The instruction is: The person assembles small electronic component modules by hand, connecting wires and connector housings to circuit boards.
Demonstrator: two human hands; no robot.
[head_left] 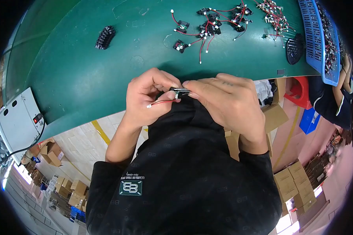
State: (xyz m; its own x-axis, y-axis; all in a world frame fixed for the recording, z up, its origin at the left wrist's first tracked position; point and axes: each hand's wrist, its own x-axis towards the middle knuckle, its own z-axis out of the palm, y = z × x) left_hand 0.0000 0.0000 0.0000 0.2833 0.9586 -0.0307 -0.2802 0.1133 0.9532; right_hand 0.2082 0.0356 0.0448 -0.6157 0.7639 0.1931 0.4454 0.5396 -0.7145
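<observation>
Left hand: my left hand (141, 98), thumb and fingertips clamped on the left end of a small black plastic part (182, 94).
Right hand: my right hand (233, 100), thumb and fingers pinched on its right end.
Part position: between both hands, in front of my torso, by the near edge of the green tabletop (86, 82); finer detail too small to tell.
Lead: thin red wire (163, 102) runs left over my left thumb, ending in a small white connector (149, 106).
Far centre: loose heap of black wired parts (210, 28).
Far left: curved black ribbed piece (105, 37).
Right end: blue perforated plastic basket (312, 37), full of small dark pieces; dark oval piece (295, 49) near it.
</observation>
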